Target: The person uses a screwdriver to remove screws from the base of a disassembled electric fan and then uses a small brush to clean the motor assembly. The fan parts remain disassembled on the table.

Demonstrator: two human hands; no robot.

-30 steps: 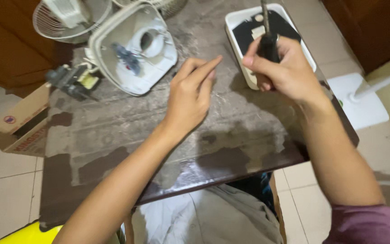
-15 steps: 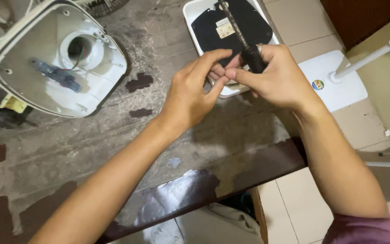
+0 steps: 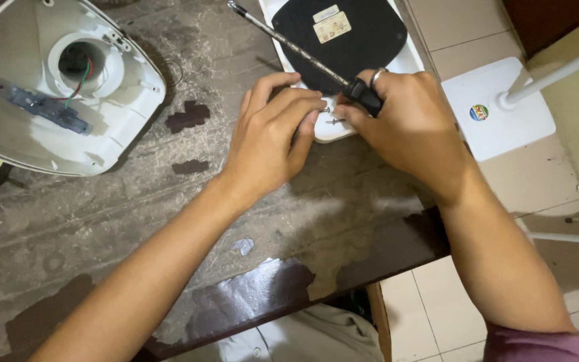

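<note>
My right hand [image 3: 413,127] grips a screwdriver [image 3: 363,96] by its black handle, with the metal shaft slanting up and left across the table. A ring sits on one finger. My left hand [image 3: 269,144] meets it fingertip to fingertip, pinching a small metal screw [image 3: 330,118] just over the near edge of a white plastic cover [image 3: 407,60] with a black panel inside. A second small screw seems to lie between the fingers, but I cannot tell which hand holds it.
A round white fan housing [image 3: 129,100] with a wired centre hole lies at the left on the worn grey table [image 3: 169,221]. On the tiled floor to the right stands a white square stand base [image 3: 504,127] with a pole.
My left hand moved right and closed its fingertips against my right hand's. The screwdriver shaft swung from upright to pointing up-left. The view shifted closer over the table.
</note>
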